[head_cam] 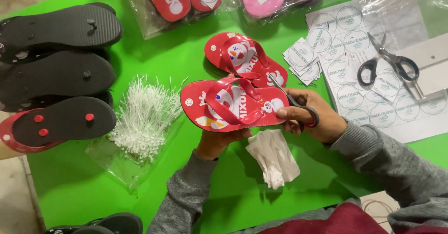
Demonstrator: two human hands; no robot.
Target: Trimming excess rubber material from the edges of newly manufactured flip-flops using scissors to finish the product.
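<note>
Your left hand [219,143] fingers clamp the red flip-flop [233,105] from below; right hand [312,119] fingers grip scissors [291,101] w/ blades at its heel.

We see a red flip-flop [233,105] with a snowman print and red straps, held level, strap side up, above the green table. Small grey-handled scissors [298,107] touch its heel end, blades pointing up-left over the sandal.

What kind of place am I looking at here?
Likely a small sandal packing bench: bagged pairs at the back, a pile of white plastic tag ties, round label sheets, and a red sandal being trimmed with scissors.
</note>
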